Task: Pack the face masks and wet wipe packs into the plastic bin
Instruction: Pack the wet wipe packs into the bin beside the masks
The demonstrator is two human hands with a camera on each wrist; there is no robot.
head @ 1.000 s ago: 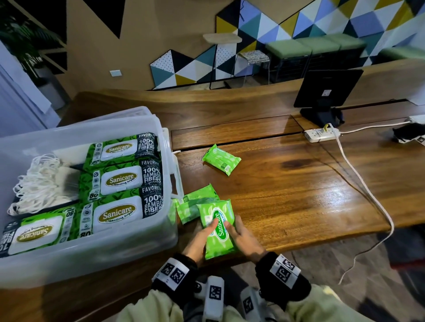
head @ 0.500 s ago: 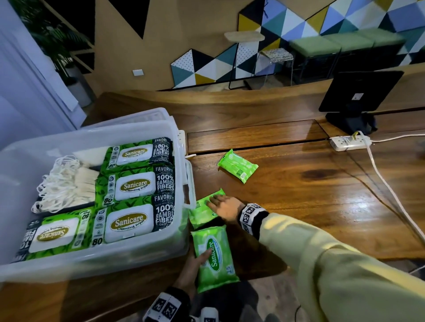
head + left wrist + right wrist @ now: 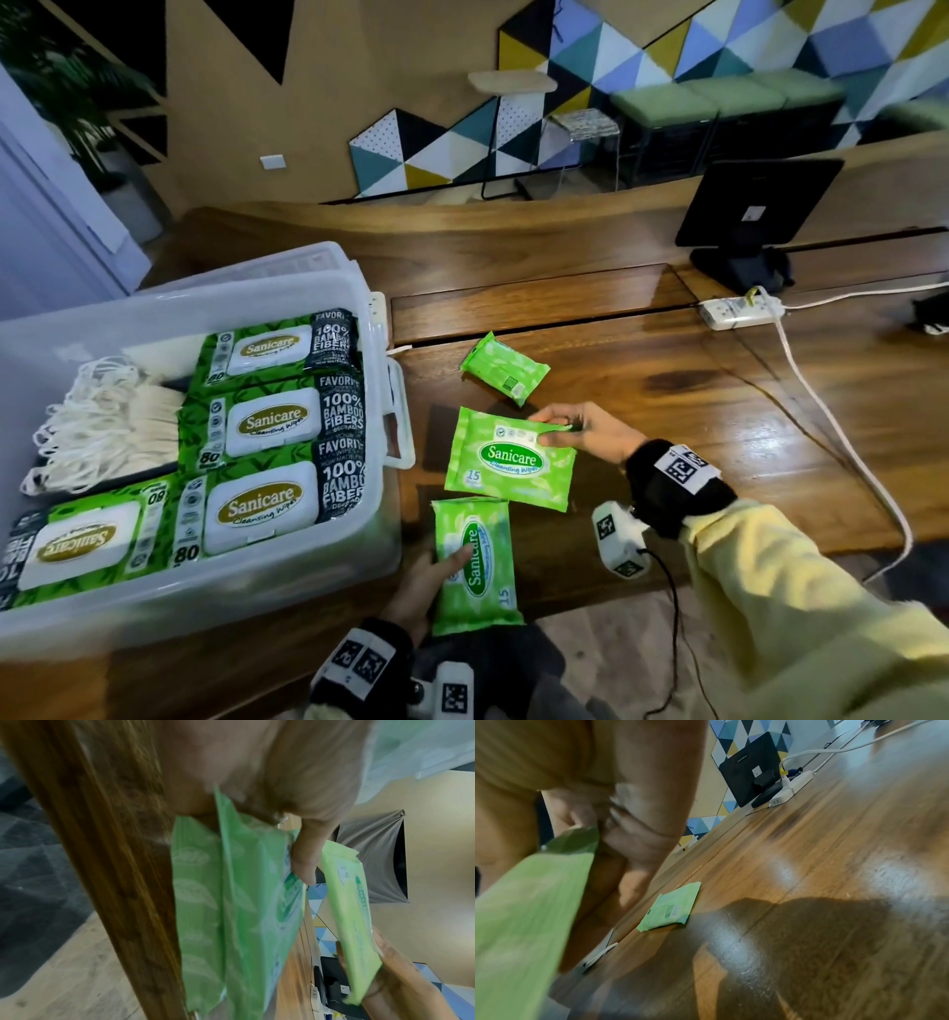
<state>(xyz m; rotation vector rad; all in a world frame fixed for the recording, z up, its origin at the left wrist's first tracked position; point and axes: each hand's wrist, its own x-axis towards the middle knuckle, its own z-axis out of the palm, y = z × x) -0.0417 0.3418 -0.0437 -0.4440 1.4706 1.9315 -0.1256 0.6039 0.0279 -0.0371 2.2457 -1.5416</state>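
My left hand (image 3: 436, 570) grips a small green Sanicare wipe pack (image 3: 475, 565) at the table's near edge, thumb on its face. In the left wrist view that hand (image 3: 295, 845) seems to hold two green packs (image 3: 231, 912) stacked. My right hand (image 3: 565, 429) pinches the far edge of another small green pack (image 3: 508, 460), lifted just above the table beside the bin. A third small pack (image 3: 503, 369) lies face down farther back. The clear plastic bin (image 3: 308, 575) on the left holds several large Sanicare packs (image 3: 267, 426) and a pile of white face masks (image 3: 102, 421).
A black monitor (image 3: 755, 216) stands at the back right with a white power strip (image 3: 739, 312) before it. Its white cable (image 3: 842, 437) runs across the table and off the near edge. The bin's handle (image 3: 400, 416) juts toward the packs.
My right hand reached to the pack beside the bin, took hold of it and lifted it face up. My left hand kept its pack at the table edge.
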